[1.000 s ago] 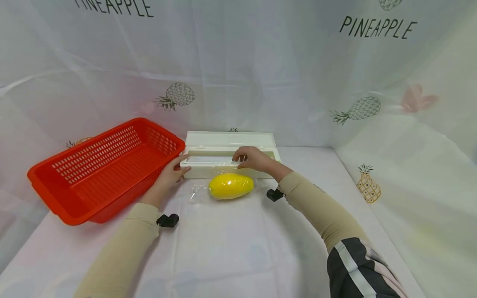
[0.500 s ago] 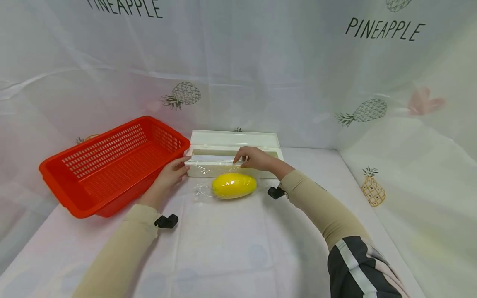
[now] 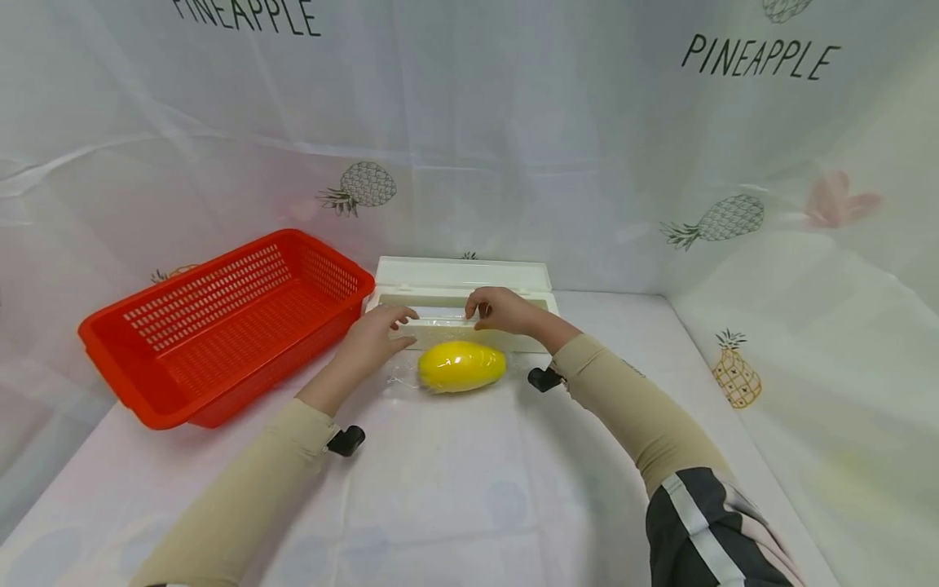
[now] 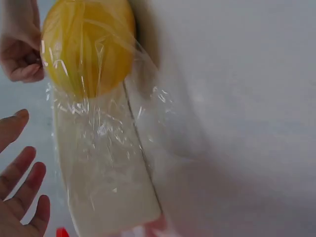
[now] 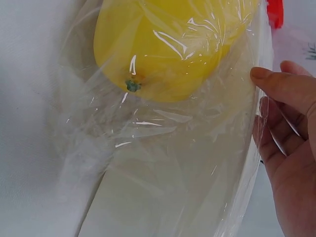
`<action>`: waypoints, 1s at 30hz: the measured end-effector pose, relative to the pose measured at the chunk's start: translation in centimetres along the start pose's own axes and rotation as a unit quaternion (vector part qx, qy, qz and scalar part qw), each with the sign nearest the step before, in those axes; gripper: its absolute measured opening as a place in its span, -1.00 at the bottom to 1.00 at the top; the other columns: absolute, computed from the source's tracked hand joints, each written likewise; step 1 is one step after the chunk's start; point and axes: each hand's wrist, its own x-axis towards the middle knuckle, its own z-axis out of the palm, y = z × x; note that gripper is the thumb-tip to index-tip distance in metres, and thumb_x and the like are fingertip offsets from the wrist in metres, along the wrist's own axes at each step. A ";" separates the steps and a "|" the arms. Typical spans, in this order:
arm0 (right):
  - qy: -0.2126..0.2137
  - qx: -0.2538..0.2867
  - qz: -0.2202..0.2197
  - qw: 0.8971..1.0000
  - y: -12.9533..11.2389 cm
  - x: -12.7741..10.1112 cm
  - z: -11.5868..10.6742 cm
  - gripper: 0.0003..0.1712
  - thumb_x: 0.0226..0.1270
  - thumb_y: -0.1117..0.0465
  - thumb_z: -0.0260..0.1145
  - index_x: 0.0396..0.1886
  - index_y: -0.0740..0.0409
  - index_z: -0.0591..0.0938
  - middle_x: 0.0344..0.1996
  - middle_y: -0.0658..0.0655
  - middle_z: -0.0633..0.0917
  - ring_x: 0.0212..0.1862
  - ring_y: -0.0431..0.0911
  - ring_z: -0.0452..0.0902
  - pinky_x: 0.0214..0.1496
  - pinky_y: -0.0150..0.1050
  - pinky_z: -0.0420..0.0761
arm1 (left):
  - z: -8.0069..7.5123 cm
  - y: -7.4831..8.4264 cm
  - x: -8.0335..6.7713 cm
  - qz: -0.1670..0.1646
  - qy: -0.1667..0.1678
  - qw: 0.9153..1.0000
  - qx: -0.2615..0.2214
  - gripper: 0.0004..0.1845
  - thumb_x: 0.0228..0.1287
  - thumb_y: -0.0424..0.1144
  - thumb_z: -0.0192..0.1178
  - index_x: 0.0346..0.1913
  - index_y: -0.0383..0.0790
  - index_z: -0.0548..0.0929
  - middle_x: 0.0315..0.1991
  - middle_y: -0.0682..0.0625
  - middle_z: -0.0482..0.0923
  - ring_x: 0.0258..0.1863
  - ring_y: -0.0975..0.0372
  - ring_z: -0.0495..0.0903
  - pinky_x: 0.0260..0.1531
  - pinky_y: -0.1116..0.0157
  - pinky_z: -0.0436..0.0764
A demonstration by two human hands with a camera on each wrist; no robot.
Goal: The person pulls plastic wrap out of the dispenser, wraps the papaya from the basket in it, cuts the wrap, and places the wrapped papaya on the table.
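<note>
At the dispenser box (image 3: 462, 314) I see my left hand (image 3: 374, 338) has slid in from the box's end onto its front edge, fingers loose. Right hand (image 3: 502, 311) still presses the cling film (image 5: 163, 148), draped over the yellow mango (image 3: 460, 366) just in front.

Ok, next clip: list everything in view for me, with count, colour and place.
mango: one, yellow, on the table just in front of the dispenser, under cling film.
cling film: one clear sheet, running from the dispenser over the mango.
film dispenser box: one, cream-white, lid open, at the back of the table.
basket: one, red, slotted, left of the dispenser.
table cover: one, white.
backdrop: one, white with pineapple prints and lettering.
left hand: fingers straight, on the dispenser's front edge.
right hand: on the dispenser's front edge at the film; grip unclear.
</note>
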 end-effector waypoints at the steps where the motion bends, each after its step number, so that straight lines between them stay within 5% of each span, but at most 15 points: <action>1: 0.000 0.004 0.001 1.000 0.0 0.0 0.0 -0.78 0.21 0.46 0.38 -0.20 0.15 0.63 -0.24 0.05 0.61 -0.21 -0.05 0.47 -0.11 -0.24 0.57 | 0.1 0.3 0.7 0.010 -0.015 1.000 0.010 -0.58 0.24 -0.20 0.36 0.15 -0.12 0.57 0.02 -0.09 0.57 -0.01 0.04 0.52 -0.01 0.07 0.55; 7: -0.005 0.007 -0.008 1.000 0.1 0.1 0.1 -0.77 0.21 0.46 0.38 -0.20 0.14 0.62 -0.24 0.03 0.61 -0.25 -0.06 0.46 -0.15 -0.26 0.55 | 0.4 1.5 3.9 0.036 -0.074 0.996 0.038 -0.59 0.15 -0.20 0.43 0.06 -0.12 0.59 0.04 -0.05 0.57 0.06 0.05 0.49 0.13 0.07 0.49; 13: -0.006 0.005 -0.005 1.000 -0.1 0.2 0.1 -0.77 0.20 0.46 0.39 -0.19 0.14 0.63 -0.25 0.03 0.63 -0.24 -0.06 0.47 -0.14 -0.26 0.56 | 0.4 1.5 5.8 0.049 -0.129 0.990 0.040 -0.61 0.11 -0.17 0.46 -0.01 -0.11 0.58 -0.06 -0.03 0.57 -0.03 0.07 0.50 0.05 0.13 0.53; 30: -0.039 -0.040 -0.037 0.998 -0.3 0.0 -0.4 -0.78 0.27 0.50 0.30 -0.30 0.16 0.77 -0.30 0.02 0.66 -0.24 -0.11 0.53 -0.11 -0.32 0.59 | 1.2 1.1 7.3 0.047 -0.170 0.984 0.023 -0.72 0.20 -0.28 0.38 -0.02 -0.16 0.64 -0.40 -0.04 0.47 -0.34 0.13 0.43 -0.31 0.30 0.49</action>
